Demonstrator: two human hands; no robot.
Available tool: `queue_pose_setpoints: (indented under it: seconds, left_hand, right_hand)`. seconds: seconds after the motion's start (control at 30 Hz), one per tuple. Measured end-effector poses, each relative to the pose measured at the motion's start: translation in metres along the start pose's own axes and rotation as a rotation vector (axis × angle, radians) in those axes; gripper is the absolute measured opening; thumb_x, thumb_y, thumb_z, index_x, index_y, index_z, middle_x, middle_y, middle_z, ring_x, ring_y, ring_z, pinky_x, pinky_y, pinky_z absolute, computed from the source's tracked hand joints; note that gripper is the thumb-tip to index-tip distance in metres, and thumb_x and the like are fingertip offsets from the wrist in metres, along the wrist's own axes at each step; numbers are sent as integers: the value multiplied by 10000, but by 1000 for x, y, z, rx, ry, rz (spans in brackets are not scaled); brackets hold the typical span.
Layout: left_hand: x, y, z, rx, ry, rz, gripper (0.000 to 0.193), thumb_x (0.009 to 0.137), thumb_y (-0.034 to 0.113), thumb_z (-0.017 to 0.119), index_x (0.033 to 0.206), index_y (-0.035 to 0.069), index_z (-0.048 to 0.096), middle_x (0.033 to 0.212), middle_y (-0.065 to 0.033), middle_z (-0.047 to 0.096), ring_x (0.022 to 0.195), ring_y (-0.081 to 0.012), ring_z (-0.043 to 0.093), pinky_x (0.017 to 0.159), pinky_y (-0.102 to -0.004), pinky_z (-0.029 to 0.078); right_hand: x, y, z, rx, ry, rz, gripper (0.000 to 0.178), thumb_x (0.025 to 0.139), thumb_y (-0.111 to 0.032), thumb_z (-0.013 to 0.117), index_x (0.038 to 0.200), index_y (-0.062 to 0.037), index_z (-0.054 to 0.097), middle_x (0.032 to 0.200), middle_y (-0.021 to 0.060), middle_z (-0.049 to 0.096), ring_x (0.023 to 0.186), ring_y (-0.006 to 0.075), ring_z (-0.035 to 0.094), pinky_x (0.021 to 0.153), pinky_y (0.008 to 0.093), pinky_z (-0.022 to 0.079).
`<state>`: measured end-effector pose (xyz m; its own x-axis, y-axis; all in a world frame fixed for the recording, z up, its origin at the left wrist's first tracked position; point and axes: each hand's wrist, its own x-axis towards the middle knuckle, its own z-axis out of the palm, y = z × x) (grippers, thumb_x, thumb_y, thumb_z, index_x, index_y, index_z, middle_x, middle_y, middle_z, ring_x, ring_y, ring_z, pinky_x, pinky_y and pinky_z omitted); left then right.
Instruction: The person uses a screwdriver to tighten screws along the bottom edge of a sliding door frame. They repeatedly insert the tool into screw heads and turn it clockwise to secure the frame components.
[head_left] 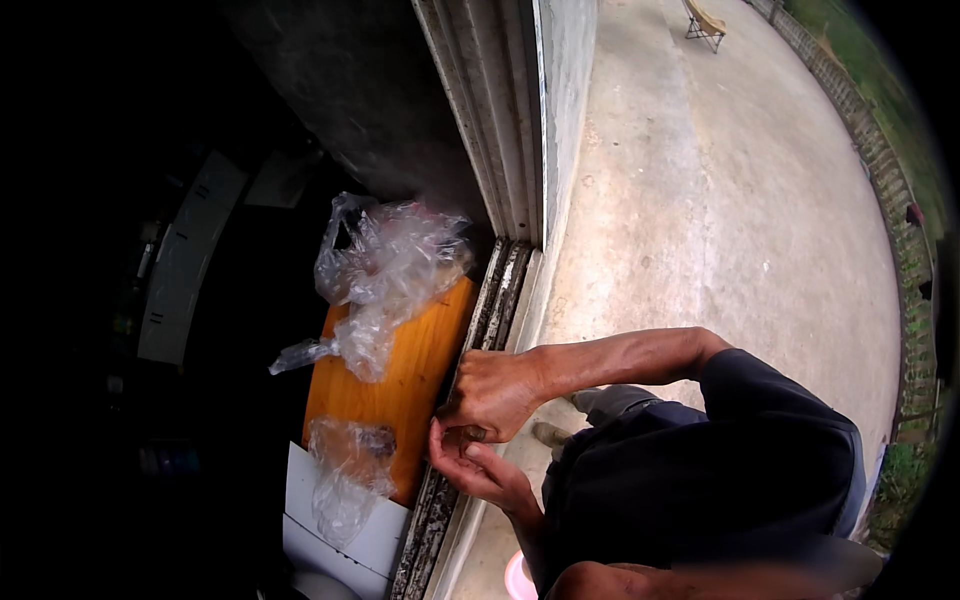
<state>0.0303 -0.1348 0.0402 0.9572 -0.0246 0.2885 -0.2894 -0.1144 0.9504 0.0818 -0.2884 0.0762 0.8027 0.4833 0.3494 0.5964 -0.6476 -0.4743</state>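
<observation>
My right hand (498, 394) is bent down with its back up and its fingers curled in. What they hold, if anything, is hidden. Just below it my left hand (482, 468) is turned palm up and cupped, its fingers slightly bent and apart from the thumb. The two hands meet or nearly meet above the dark window track (440, 515). Beside them is an orange-brown wooden board (405, 425). A crumpled clear plastic bag (385, 265) covers its far end, and a smaller clear bag (345, 490) lies at its near end.
The metal window frame (490, 110) rises ahead of my hands. White panels (345, 540) lie below the board, and the left side is very dark. Concrete ground (690, 200) spreads at right, with a chair (705, 22) far off. A pink-rimmed round thing (518, 577) stands at the bottom.
</observation>
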Motion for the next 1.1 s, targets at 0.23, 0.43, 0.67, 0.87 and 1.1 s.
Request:
queue_pose_setpoints:
  seconds: [0.23,0.43,0.67,0.87,1.1]
  left_hand:
    - [12,-6,24,34,-88,-18,585,1080,333,413,1536,-28,358,1349,-232,550,1008,-227,578,826,-330,477]
    - [15,-9,29,56,-143,-119,612,1077,371,410,1542,-23,355,1379,-252,550,1129,-293,614,955,-392,501]
    - [8,5,34,47,-46,46,622,1076,383,382,1530,-41,362,1463,-284,471,1301,-344,537,1072,-434,445]
    - [2,2,31,149,2,106,615,1075,371,360,1526,-46,384,1438,-296,506,1284,-371,555,1064,-438,449]
    - [17,-9,49,255,-24,96,622,1076,361,334,1536,-56,372,1492,-310,461,1321,-396,533,1088,-443,432]
  right_hand:
    - [4,25,-4,-68,-26,60,285,637,-327,725,762,-75,676,629,130,659,633,373,674,551,490,495]
    - [-1,33,-7,-86,-59,33,347,634,-367,731,792,-63,673,635,112,646,635,358,668,563,478,497]
    - [-5,19,-3,-65,-22,7,303,693,-347,690,802,-64,688,626,151,655,620,387,666,549,495,496]
    - [-4,7,-16,-16,-65,-3,293,706,-343,667,782,-62,693,641,169,669,639,407,672,555,503,508]
    - [-4,33,-5,-76,-91,55,298,697,-345,672,745,-51,687,650,176,674,658,404,683,565,513,511]
